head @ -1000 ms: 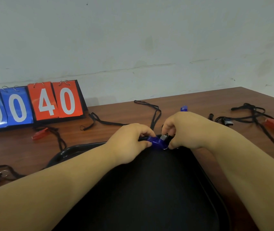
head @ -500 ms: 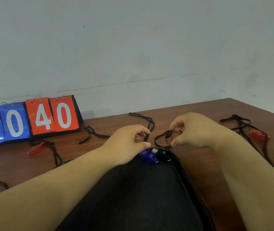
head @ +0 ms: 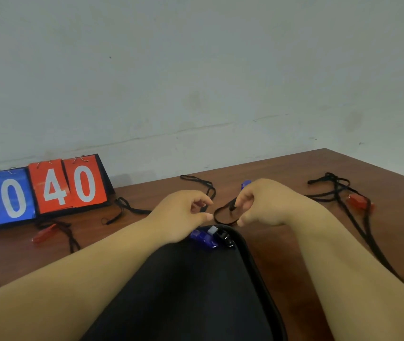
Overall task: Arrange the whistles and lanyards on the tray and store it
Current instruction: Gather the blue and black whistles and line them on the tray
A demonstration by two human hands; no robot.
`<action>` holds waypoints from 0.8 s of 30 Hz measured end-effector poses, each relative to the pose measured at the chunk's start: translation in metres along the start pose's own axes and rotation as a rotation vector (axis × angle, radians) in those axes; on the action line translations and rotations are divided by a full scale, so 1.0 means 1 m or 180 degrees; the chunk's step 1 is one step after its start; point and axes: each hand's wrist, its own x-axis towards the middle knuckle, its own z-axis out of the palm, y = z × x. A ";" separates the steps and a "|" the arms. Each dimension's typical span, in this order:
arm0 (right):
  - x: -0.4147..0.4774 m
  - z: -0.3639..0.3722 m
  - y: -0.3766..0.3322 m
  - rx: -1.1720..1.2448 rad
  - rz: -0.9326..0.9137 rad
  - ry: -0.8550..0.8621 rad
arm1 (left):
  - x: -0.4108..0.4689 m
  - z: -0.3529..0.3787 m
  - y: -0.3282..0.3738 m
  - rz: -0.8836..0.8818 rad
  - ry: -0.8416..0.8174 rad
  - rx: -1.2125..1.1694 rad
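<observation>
A black tray [head: 253, 257] lies in front of me, between my forearms. A blue whistle [head: 202, 238] with a black clip lies at the tray's far edge. Just beyond it, my left hand [head: 181, 215] and my right hand [head: 262, 205] are close together over the table. The right hand pinches a black lanyard [head: 223, 219] that forms a small loop between the hands. The left hand's thumb and curled fingers pinch the same cord at the loop's left end.
A flip scoreboard [head: 48, 188] reading 00 40 stands at the back left. Red whistles [head: 44, 232] [head: 358, 201] with black lanyards [head: 331, 185] lie left and right. Another blue whistle [head: 245, 184] peeks out behind my right hand. The table edge runs at the far right.
Both hands let go of the blue whistle, which now lies at the tray's far edge. They moved slightly beyond it and hold the lanyard loop. The view tilted upward.
</observation>
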 end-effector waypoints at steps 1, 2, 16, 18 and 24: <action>0.000 -0.002 0.004 0.0025 0.0076 0.0066 | 0.004 0.000 0.002 0.0003 0.0015 0.0014; -0.001 -0.005 0.007 0.0034 0.0149 0.0126 | 0.010 0.000 0.005 0.0017 0.0018 0.0029; 0.004 -0.050 0.085 0.0177 0.0915 0.0568 | 0.132 0.053 0.035 0.0167 -0.0504 0.0488; 0.006 -0.051 0.091 0.0244 0.1019 0.0674 | 0.146 0.061 0.037 0.0153 -0.0538 0.0535; 0.009 -0.046 0.092 0.0134 0.1067 0.0521 | 0.168 0.080 0.041 0.0196 -0.0505 0.0596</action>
